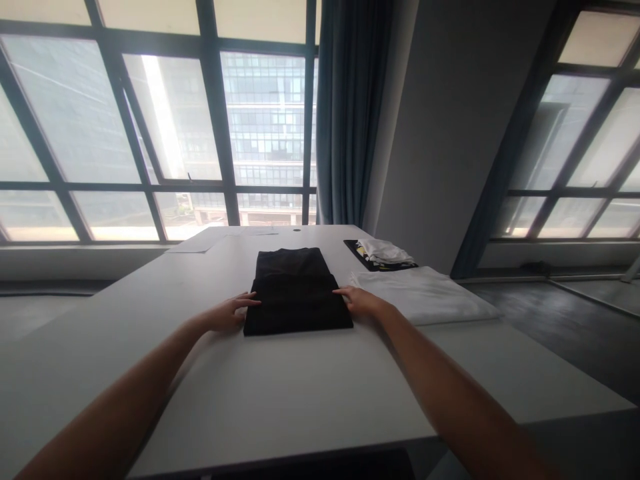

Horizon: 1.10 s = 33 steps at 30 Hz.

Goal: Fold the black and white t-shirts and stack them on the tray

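Note:
A folded black garment lies flat in front of me, its near part doubled over into a thicker layer. At its left edge is my left hand, with the fingers stretched out and apart and the tips resting on the cloth. My right hand touches the opposite edge, one finger extended onto the fabric; its lower fingers are partly hidden. Neither hand visibly lifts the cloth.
The white table carries a flat white cloth on the right. Behind that, a crumpled white cloth sits on a dark patterned folded piece. White paper lies far left. Windows and a blue curtain stand beyond.

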Each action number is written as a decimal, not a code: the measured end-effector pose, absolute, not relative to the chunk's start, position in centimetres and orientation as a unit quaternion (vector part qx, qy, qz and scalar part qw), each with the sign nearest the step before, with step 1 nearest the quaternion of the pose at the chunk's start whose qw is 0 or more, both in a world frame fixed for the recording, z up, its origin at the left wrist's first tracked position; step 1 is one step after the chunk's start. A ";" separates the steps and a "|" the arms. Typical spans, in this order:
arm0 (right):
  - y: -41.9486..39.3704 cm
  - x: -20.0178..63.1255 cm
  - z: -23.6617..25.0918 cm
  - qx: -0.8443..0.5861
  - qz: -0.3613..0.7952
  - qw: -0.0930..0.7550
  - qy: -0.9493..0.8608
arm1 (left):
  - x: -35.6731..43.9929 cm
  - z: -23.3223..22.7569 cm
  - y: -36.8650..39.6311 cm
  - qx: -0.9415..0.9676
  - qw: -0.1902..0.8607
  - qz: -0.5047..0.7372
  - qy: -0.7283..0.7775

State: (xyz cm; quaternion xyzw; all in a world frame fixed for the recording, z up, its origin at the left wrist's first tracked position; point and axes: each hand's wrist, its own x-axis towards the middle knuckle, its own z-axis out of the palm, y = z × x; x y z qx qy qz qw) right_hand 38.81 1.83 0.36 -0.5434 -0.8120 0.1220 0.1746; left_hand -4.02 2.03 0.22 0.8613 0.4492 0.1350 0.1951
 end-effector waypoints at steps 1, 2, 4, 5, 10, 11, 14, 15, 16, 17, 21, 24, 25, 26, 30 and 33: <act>1.7 39.1 0.6 -0.523 0.146 0.167 -0.823 | -3.9 0.5 1.7 0.868 0.195 0.127 0.438; 1.6 39.4 0.9 -0.509 0.171 0.153 -0.830 | -3.7 0.8 1.5 0.876 0.193 0.114 0.427; 1.2 39.9 1.5 -0.502 0.209 0.125 -0.830 | -3.1 1.2 1.0 0.889 0.181 0.082 0.413; 1.1 40.0 1.7 -0.505 0.222 0.114 -0.826 | -2.8 1.4 0.8 0.893 0.173 0.066 0.410; 0.9 39.1 1.9 -0.502 0.200 0.126 -0.832 | -1.7 0.8 0.5 0.895 0.129 0.085 0.418; 0.9 38.7 1.9 -0.502 0.174 0.148 -0.834 | -1.4 0.6 0.5 0.891 0.122 0.106 0.423; 0.7 37.7 2.3 -0.497 0.126 0.225 -0.829 | -0.8 0.8 0.5 0.876 0.115 0.168 0.438; 0.5 37.6 2.6 -0.496 0.130 0.243 -0.823 | -0.7 1.2 0.3 0.870 0.116 0.192 0.439; 0.3 37.7 3.0 -0.495 0.144 0.257 -0.818 | -0.7 1.8 0.1 0.864 0.124 0.215 0.438; 0.1 37.9 3.5 -0.491 0.168 0.266 -0.812 | -0.8 2.6 -0.2 0.857 0.140 0.239 0.434; -0.3 38.8 5.8 -0.433 0.280 0.349 -0.783 | -1.1 6.2 -1.7 0.802 0.285 0.348 0.392; -0.1 38.2 6.5 -0.422 0.257 0.484 -0.722 | -0.6 7.4 -2.0 0.710 0.371 0.463 0.379; 0.1 37.7 6.4 -0.442 0.233 0.511 -0.699 | -0.3 7.3 -1.7 0.677 0.387 0.492 0.386; 0.3 37.1 6.0 -0.471 0.209 0.517 -0.683 | -0.1 7.0 -1.4 0.648 0.398 0.510 0.403; 1.0 35.0 3.1 -0.566 0.179 0.400 -0.698 | 0.3 3.9 0.4 0.600 0.408 0.442 0.528; 1.3 34.5 1.1 -0.589 0.187 0.322 -0.718 | -0.1 1.8 1.1 0.641 0.381 0.392 0.539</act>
